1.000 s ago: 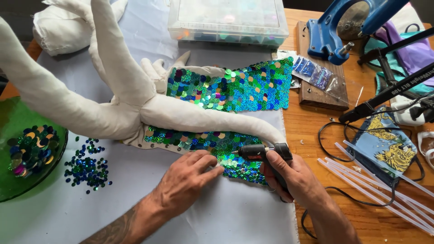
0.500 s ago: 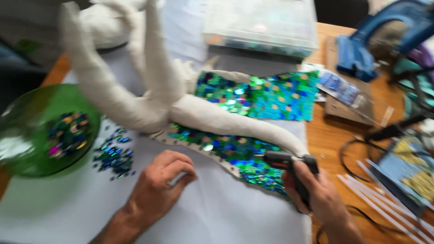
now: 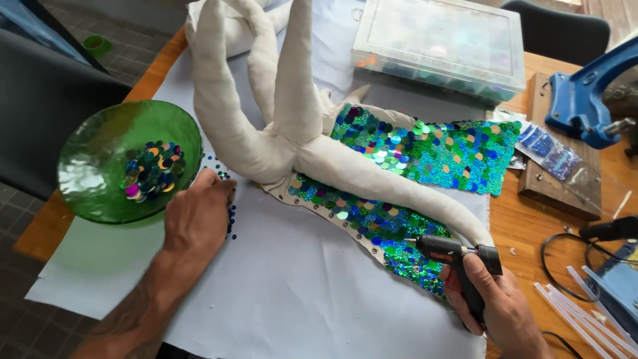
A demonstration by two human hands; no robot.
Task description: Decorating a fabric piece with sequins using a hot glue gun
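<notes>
Left hand [image 3: 198, 214] has left the sequinned panel [image 3: 372, 223], fingers now spread on loose sequins [image 3: 230, 214] beside the green glass bowl [image 3: 100, 166]; right hand [image 3: 495, 306] stays clenched around the glue gun [image 3: 455, 266].

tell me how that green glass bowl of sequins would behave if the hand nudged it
The green glass bowl looks thick, so probably heavy for its size and breakable. It sits near the table edge, partly on the white paper, so it might slide. Its rounded underside could rock, spilling the loose sequins. The left hand rests beside it.
</notes>
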